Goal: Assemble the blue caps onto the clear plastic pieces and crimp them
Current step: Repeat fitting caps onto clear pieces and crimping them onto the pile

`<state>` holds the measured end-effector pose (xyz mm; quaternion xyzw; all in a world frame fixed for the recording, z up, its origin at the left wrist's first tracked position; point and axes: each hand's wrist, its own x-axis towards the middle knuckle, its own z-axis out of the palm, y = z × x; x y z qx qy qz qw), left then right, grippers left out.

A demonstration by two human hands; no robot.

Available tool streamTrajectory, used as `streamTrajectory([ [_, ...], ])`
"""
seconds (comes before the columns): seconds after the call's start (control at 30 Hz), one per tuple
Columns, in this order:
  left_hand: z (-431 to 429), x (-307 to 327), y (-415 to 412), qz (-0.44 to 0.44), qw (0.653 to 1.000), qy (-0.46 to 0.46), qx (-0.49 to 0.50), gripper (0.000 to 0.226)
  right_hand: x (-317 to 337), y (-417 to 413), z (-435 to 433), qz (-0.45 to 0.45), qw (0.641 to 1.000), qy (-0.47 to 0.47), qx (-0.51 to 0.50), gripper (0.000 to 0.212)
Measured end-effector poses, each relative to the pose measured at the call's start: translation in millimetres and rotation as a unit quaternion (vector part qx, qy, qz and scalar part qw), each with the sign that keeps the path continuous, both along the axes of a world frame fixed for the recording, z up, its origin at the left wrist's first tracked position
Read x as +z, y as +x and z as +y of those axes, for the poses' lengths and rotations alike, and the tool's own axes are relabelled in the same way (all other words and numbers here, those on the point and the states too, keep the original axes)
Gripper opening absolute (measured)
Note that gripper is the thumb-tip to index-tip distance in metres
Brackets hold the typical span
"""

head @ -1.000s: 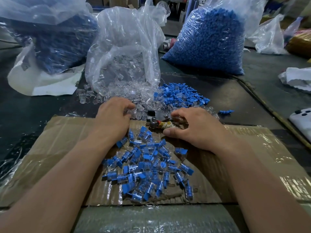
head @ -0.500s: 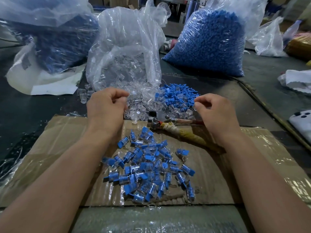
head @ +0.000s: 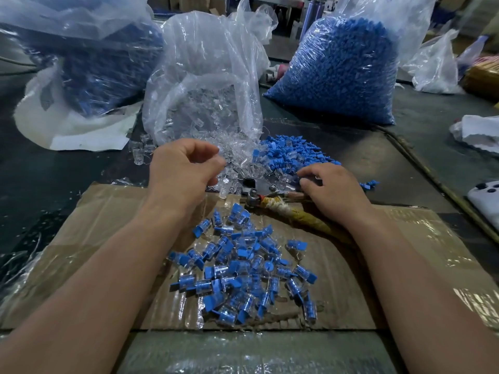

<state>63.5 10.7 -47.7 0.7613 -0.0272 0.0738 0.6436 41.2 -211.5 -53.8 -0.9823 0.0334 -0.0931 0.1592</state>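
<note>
My left hand (head: pixel 183 171) hovers at the edge of the loose clear plastic pieces (head: pixel 243 168), thumb and curled fingers pinching what looks like one clear piece. My right hand (head: pixel 332 190) lies over the crimping pliers (head: pixel 266 194). Its bent fingertips touch the pile where blue caps (head: pixel 291 152) meet clear pieces, and whether they hold one is hidden. The pliers rest on the cardboard edge, tape-wrapped handles (head: pixel 297 214) running under my right wrist. A heap of assembled blue-capped pieces (head: pixel 243 268) lies between my forearms.
The flattened cardboard (head: pixel 102 225) covers the near table. Behind stand an open bag of clear pieces (head: pixel 205 85), a full bag of blue caps (head: pixel 337 68) and a third bag (head: pixel 89 63) at the left. A white device (head: pixel 486 198) lies at the right edge.
My right hand let go of the pliers, reached to the blue caps, then came back left over the plier jaws. My left hand rose slightly from the clear pile with its fingers curled.
</note>
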Motion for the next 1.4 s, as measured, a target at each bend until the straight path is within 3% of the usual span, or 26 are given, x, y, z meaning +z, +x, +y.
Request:
streamTrajectory([
  [0.3, -10.6, 4.4, -11.6, 0.016, 0.998, -0.029, -0.053, 0.014, 1.3, -0.6, 3.0, 0.023, 0.999, 0.027, 0.003, 0.031],
  [0.6, -10.3, 4.8, -12.6, 0.02, 0.997, -0.029, -0.062, 0.012, 1.6, -0.9, 2.6, -0.007, 0.996, 0.088, -0.012, 0.02],
  [0.8, -9.8, 4.9, -12.5, 0.014, 0.998, -0.025, -0.062, 0.014, -2.0, 1.5, 0.7, -0.004, 0.997, 0.066, -0.034, 0.008],
  [0.93, -9.9, 5.0, -12.1, 0.014, 0.998, -0.025, -0.062, 0.014, -2.0, 0.4, 1.7, -0.024, 0.998, 0.047, -0.021, 0.013],
  [1.03, -10.5, 4.8, -12.1, 0.012, 0.998, -0.021, -0.063, 0.013, -0.1, -0.5, 3.0, 0.003, 0.999, 0.038, 0.004, 0.026],
  [1.2, -10.6, 5.4, -12.5, 0.014, 0.997, -0.022, -0.066, 0.013, 0.3, -1.2, 3.1, 0.028, 0.999, 0.015, -0.007, 0.03],
  [1.3, -10.3, 5.7, -13.1, 0.022, 0.997, -0.026, -0.067, 0.012, -0.9, -1.0, 4.7, 0.013, 1.0, -0.004, -0.005, 0.03],
  [1.4, -10.3, 6.2, -14.4, 0.024, 0.997, -0.03, -0.07, 0.012, 0.2, -2.7, 5.9, -0.053, 0.998, 0.036, -0.006, 0.019],
])
